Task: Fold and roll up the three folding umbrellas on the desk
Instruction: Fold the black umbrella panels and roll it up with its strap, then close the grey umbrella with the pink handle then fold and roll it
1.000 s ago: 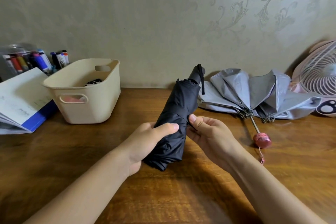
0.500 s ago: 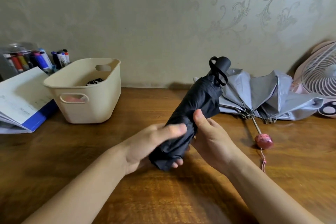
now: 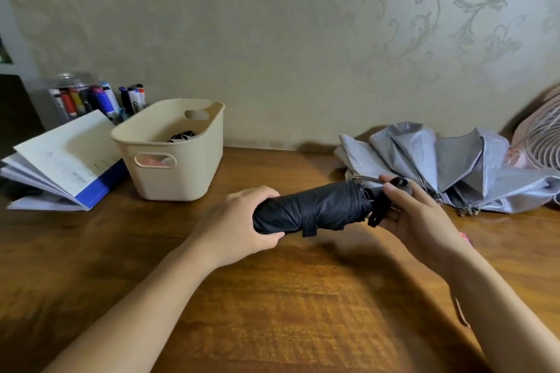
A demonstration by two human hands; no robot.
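Black umbrella [image 3: 315, 210] at frame centre, collapsed and rolled into a tight bundle. It lies roughly horizontal, held between both hands over the wooden desk [image 3: 272, 312], with its shadow on the wood below. Closure strap [image 3: 309, 228] wraps the canopy and its end hangs loose at the lower edge.

Left hand [image 3: 239, 221], centre-left: fingers and thumb curled around the left end of the bundle, a firm full grip.

Right hand [image 3: 415, 215], centre-right: fingers curled under the handle end, thumb on top, gripping it. The black wrist loop [image 3: 378, 212] dangles between the canopy edge and the palm. The handle itself is mostly hidden by the hand.

Grey umbrella [image 3: 454, 166] at right of frame behind the right hand: shaft collapsed, canopy loose and fanned out in folds, lying on the desk against the wall. A small bit of pink [image 3: 465, 238] shows past the right wrist; cannot tell what it is.

Cream basket [image 3: 188, 179] left of centre, upright on the desk, well apart from the hands. Something dark [image 3: 183, 136] lies inside, too hidden to identify.

Open booklet [image 3: 60, 154] with a blue cover at far left, just beside the basket. Markers [image 3: 100, 98] stand in a clear holder behind it, upper left. Pink fan [image 3: 542, 136] at the right edge, behind the grey canopy.
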